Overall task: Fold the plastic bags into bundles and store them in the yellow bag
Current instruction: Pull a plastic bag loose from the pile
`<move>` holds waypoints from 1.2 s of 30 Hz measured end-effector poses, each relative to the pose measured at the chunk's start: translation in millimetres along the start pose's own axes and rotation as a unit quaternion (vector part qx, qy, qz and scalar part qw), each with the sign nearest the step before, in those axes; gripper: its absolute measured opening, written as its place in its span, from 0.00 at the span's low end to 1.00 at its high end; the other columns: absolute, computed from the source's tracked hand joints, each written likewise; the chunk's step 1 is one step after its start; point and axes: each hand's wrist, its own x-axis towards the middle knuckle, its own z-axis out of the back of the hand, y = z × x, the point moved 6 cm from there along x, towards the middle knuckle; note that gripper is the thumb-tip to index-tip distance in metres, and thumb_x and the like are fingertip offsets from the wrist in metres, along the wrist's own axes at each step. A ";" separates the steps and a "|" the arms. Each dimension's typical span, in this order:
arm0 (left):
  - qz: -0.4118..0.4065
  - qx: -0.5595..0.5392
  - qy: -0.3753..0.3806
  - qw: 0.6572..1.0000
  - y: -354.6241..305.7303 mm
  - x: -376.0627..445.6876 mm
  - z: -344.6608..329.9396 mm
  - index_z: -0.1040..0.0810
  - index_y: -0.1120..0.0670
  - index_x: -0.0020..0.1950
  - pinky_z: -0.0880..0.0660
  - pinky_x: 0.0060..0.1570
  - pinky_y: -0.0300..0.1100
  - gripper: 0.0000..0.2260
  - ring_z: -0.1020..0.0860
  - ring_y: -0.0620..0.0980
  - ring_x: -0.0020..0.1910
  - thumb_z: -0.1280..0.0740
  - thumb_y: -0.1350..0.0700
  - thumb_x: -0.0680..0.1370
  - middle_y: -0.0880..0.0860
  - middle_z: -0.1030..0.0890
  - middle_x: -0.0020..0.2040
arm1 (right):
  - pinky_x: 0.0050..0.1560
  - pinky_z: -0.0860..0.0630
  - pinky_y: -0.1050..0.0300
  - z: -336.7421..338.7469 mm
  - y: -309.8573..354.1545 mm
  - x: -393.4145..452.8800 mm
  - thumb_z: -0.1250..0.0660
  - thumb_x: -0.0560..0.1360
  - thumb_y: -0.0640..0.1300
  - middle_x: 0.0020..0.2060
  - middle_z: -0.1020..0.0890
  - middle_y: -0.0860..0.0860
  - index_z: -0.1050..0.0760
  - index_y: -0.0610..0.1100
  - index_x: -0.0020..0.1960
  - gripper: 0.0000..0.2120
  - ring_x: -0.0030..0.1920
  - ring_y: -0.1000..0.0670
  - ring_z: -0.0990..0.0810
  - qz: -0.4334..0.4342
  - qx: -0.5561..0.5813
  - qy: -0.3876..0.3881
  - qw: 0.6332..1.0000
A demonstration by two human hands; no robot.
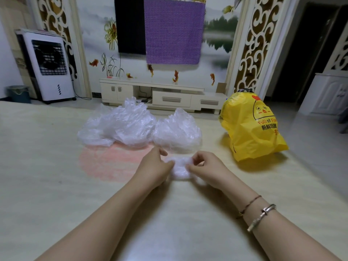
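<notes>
A small crumpled bundle of clear plastic bag lies on the pale table between my hands. My left hand pinches its left side with curled fingers. My right hand pinches its right side, thumb and fingers bent over the plastic. Just behind the bundle sits a loose clear plastic bag, and a larger heap of clear bags lies to its left. The yellow bag with a chick print stands at the right of the table, apart from both hands.
The pale table carries a faint pink patch left of my hands. Beyond the table's far edge are a low white TV cabinet, a white air cooler and a small bin.
</notes>
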 end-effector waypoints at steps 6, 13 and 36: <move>-0.035 -0.193 0.032 0.980 -23.2 -3.0 -4.1 0.29 0.49 0.64 0.27 0.45 0.35 0.24 0.24 0.44 0.53 0.26 0.48 0.72 0.48 0.26 0.59 | 0.39 0.31 0.62 30.4 23.3 -9.8 0.30 0.72 0.34 0.36 0.22 0.49 0.24 0.40 0.42 0.04 0.37 0.53 0.27 0.062 0.180 -0.011 0.982; -0.007 -0.329 0.051 0.943 -41.1 8.5 -8.4 0.23 0.57 0.59 0.18 0.44 0.40 0.14 0.19 0.53 0.48 0.29 0.62 0.75 0.57 0.23 0.53 | 0.37 0.31 0.69 48.5 33.6 0.6 0.30 0.72 0.39 0.44 0.20 0.53 0.24 0.45 0.49 0.07 0.36 0.61 0.26 0.051 0.113 -0.065 0.990; -0.049 -0.237 -0.028 0.970 -81.5 39.3 12.1 0.20 0.53 0.52 0.28 0.39 0.38 0.06 0.23 0.46 0.41 0.31 0.59 0.75 0.49 0.20 0.42 | 0.28 0.27 0.51 143.2 65.8 33.0 0.42 0.80 0.47 0.38 0.31 0.50 0.33 0.44 0.41 0.10 0.32 0.48 0.28 0.253 -0.384 -0.246 0.853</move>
